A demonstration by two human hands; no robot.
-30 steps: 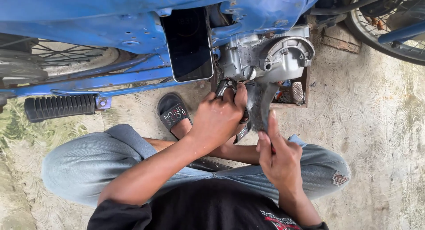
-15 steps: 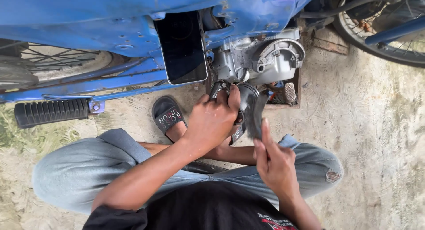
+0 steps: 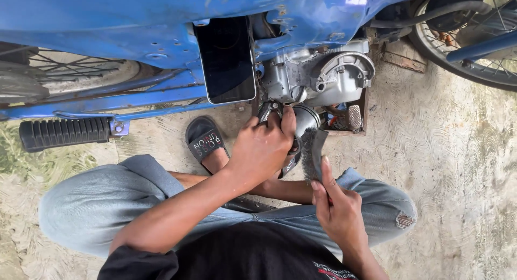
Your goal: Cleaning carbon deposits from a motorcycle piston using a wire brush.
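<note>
Left hand curled on engine, right hand around brush.

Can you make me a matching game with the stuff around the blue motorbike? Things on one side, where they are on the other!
Things:
1. wire brush
2. phone
3. footpeg
4. black sandal

Places:
A. sticking out from the frame on the left side of the picture
B. propped dark-screened against the blue bodywork
C. held in the right hand
D. on the foot, on the concrete ground under the bike

Pairs: 1-C, 2-B, 3-A, 4-D
</note>
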